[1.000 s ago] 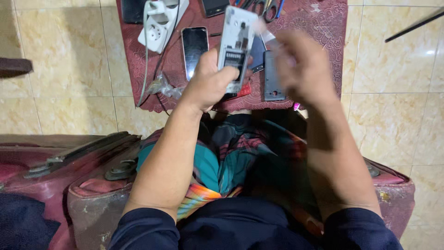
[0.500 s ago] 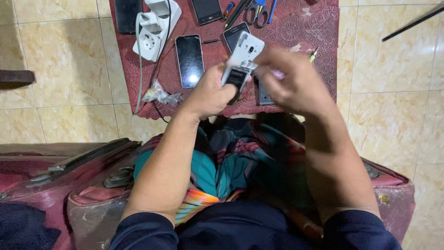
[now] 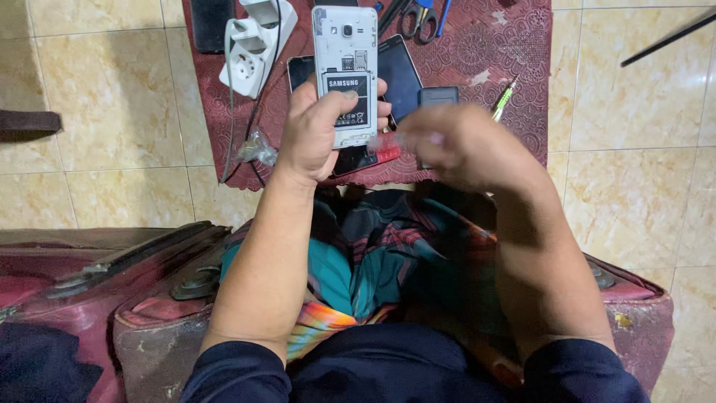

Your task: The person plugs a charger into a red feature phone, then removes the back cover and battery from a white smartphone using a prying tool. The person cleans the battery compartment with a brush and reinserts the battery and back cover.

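Two hands work above a maroon mat (image 3: pixel 507 67): at ten o'clock lies a white power strip (image 3: pixel 257 41); the left hand (image 3: pixel 317 130) grips a white phone (image 3: pixel 344 71), back cover off, now raised toward twelve o'clock; the blurred right hand (image 3: pixel 466 145), which has drawn aside, seems to pinch something pinkish, though I cannot tell.

White phone (image 3: pixel 344 67) — back open, upright
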